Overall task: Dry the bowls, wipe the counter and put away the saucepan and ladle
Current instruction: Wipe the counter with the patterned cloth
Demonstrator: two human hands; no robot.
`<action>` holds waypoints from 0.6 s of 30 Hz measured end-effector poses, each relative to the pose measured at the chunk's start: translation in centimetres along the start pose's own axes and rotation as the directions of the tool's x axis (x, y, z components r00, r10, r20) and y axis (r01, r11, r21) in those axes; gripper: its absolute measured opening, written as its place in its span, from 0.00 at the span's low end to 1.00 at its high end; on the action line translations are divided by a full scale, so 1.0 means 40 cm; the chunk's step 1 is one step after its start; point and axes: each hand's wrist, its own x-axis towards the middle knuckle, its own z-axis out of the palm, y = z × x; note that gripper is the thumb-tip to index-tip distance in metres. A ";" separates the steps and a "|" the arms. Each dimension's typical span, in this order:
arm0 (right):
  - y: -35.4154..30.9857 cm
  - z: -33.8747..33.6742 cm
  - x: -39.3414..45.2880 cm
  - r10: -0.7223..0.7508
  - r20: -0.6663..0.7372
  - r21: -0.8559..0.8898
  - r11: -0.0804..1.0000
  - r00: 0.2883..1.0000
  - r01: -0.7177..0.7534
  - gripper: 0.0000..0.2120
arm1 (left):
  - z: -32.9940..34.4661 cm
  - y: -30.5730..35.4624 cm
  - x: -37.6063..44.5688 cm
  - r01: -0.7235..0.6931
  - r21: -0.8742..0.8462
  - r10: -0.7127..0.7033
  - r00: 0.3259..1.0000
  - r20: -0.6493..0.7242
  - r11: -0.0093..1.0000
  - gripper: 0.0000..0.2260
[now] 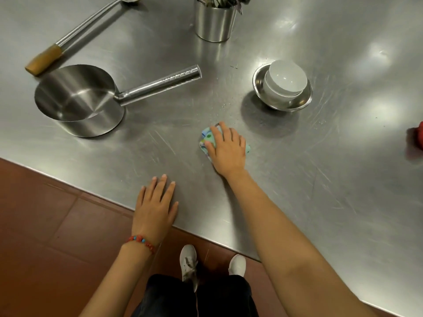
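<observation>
My right hand (227, 148) presses flat on a bunched green patterned cloth (207, 139) in the middle of the steel counter (320, 179). My left hand (155, 207) lies open and flat on the counter near its front edge, holding nothing. A steel saucepan (77, 101) stands upright at the left, its tube handle pointing right. Behind it lies a long ladle (75, 34) with a wooden grip. To the right, white bowls (285, 81) sit stacked inside a steel bowl (302, 102).
A steel utensil holder (214, 22) filled with cutlery stands at the back centre. Something red (420, 138) shows at the right frame edge. The counter's front edge runs diagonally, with brown floor tiles (45, 213) and my shoes below it.
</observation>
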 end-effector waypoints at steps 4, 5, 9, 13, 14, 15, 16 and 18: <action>-0.034 0.009 -0.062 -0.057 -0.029 0.003 0.998 0.998 0.057 0.23 | 0.003 -0.003 -0.001 -0.005 -0.004 0.005 1.000 -0.002 1.000 0.24; -0.047 0.014 -0.107 -0.109 -0.048 0.002 0.994 0.993 0.109 0.22 | 0.002 -0.005 -0.001 -0.004 -0.011 0.004 1.000 -0.002 1.000 0.24; -0.085 0.040 -0.252 -0.294 -0.093 -0.016 0.956 0.951 0.294 0.21 | 0.000 -0.010 0.006 -0.002 -0.004 0.002 1.000 0.004 1.000 0.23; -0.054 0.038 -0.194 -0.401 -0.099 -0.018 0.916 0.911 0.401 0.21 | -0.006 -0.010 0.030 0.008 -0.007 -0.008 1.000 -0.019 1.000 0.22; -0.047 0.033 -0.160 -0.394 -0.104 -0.017 0.919 0.913 0.394 0.21 | -0.009 -0.009 0.038 0.008 -0.005 -0.008 1.000 -0.025 1.000 0.22; -0.041 0.028 -0.122 -0.365 -0.104 -0.009 0.931 0.925 0.366 0.22 | -0.012 -0.008 0.047 0.008 -0.003 -0.008 0.999 -0.033 1.000 0.22; -0.036 0.023 -0.080 -0.325 -0.099 0.001 0.945 0.940 0.327 0.22 | -0.014 -0.005 0.056 0.007 -0.003 -0.007 0.999 -0.043 1.000 0.23; -0.029 0.014 0.009 -0.251 -0.051 0.021 0.967 0.967 0.252 0.22 | -0.018 0.001 0.075 -0.003 -0.011 0.002 0.998 -0.063 1.000 0.23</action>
